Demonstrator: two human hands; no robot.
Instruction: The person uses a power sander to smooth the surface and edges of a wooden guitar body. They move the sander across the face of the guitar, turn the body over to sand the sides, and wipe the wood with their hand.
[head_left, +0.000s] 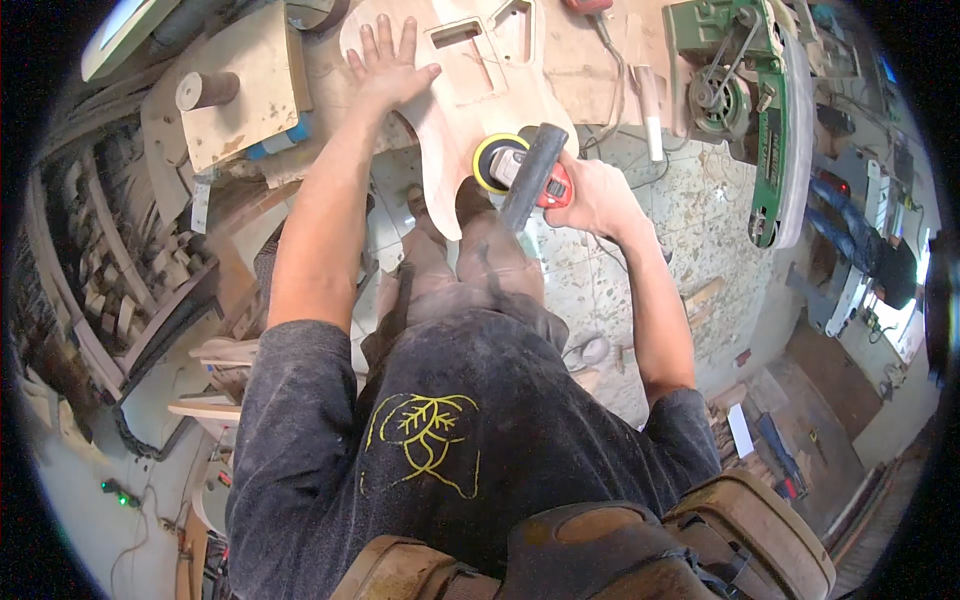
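Note:
A pale wooden electric guitar body with routed cavities and curved horns lies on the bench in front of me. My left hand rests flat on its left side, fingers spread and holding nothing. My right hand is wrapped round the red-and-grey body of a power sander. The tool has a round, yellow-edged pad, tilted at the near edge of the guitar body; whether the pad touches the wood I cannot tell. A thick dark tube crosses over the tool and hides part of it.
Left on the bench is a board bearing a short brown cylinder. A green belt-driven machine stands at the right. A cable trails from a red tool. Wood offcuts fill the left side; another person is far right.

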